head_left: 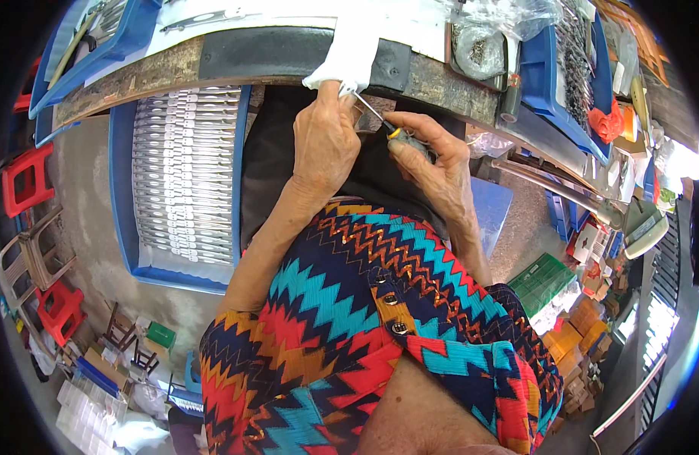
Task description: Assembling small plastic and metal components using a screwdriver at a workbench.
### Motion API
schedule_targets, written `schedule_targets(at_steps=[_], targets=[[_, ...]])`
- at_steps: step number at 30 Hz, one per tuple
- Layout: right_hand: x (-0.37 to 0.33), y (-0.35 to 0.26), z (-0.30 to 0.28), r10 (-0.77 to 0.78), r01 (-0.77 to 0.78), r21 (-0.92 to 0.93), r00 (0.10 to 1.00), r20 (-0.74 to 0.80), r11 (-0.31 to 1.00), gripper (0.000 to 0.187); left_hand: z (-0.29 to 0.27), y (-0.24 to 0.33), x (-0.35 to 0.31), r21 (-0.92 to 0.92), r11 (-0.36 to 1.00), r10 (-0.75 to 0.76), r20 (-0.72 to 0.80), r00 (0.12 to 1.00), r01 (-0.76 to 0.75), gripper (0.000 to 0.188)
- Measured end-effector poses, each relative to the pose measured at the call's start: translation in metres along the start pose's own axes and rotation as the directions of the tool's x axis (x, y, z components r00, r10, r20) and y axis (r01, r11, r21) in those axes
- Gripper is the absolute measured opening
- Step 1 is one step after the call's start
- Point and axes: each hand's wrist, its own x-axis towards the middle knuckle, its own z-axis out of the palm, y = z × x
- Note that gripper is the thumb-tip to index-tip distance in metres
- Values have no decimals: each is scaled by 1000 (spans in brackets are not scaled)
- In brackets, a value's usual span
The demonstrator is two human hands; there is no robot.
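A white cloth drapes over the front edge of the workbench. At its lower end my left hand is closed, thumb and fingers pinching a small pale metal piece against the cloth. Most of that piece is hidden by the fingers. My right hand grips a screwdriver with a dark handle and a yellow band. Its thin shaft slants up and left, and the tip meets the pale piece beside my left fingers.
Left of my lap lies a blue tray with stacked rows of slim metal pieces. Blue bins stand on the bench at both ends. A jar-like clear container holds small parts. Red stools and a lamp flank me.
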Motion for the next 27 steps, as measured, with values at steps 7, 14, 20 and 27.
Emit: schedule_targets(at_steps=[7, 14, 20, 27], targets=[[1, -5, -2, -118, 117, -182, 993, 3, 976, 26, 3, -1, -1, 112, 991, 78, -11, 997, -76, 14], [4, -12, 0, -409, 412, -624, 899, 157, 664, 33, 5, -2, -1, 174, 975, 153, -58, 987, -141, 11], [8, -14, -3, -466, 514, -768, 825, 320, 383, 38, 9, -3, 0, 195, 965, 189, -54, 980, -176, 14], [14, -11, -2, -410, 450, -615, 886, 217, 647, 34, 7, -5, 3, 225, 958, 186, -14, 982, -178, 14]])
